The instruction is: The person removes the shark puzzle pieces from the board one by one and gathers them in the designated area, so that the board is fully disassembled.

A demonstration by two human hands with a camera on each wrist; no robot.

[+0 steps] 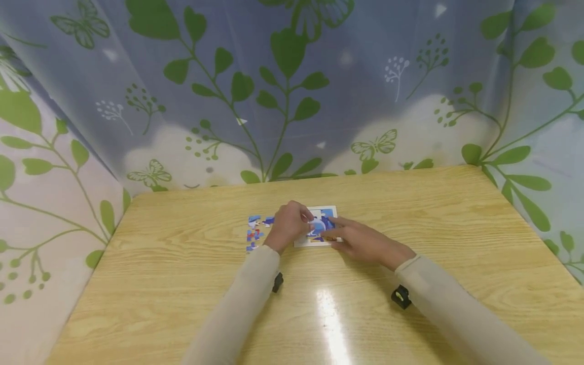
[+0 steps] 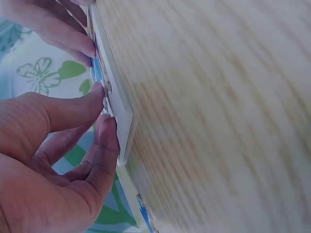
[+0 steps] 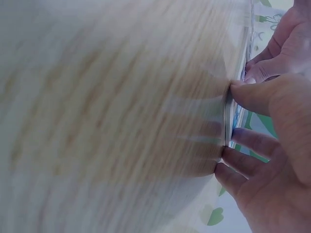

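A small jigsaw puzzle board [image 1: 301, 244] with a white border lies on the table, partly filled with blue and white picture pieces. My left hand [image 1: 288, 225] reaches over its left part. Thumb and forefinger pinch a puzzle piece [image 2: 106, 104] low over the board, mostly hidden by the fingertips. From the right, my right hand [image 1: 362, 242] steadies the board, its fingers extended along the right side. In the right wrist view the right thumb and fingertips touch the board's edge [image 3: 227, 116].
Left of the board lie several loose puzzle pieces [image 1: 254, 234], partly behind the left hand and wrist. The wooden table [image 1: 182, 284] reaches back to a curtain [image 1: 219, 101] with leaves and butterflies. A black wrist camera [image 1: 401, 297] sits under the right sleeve.
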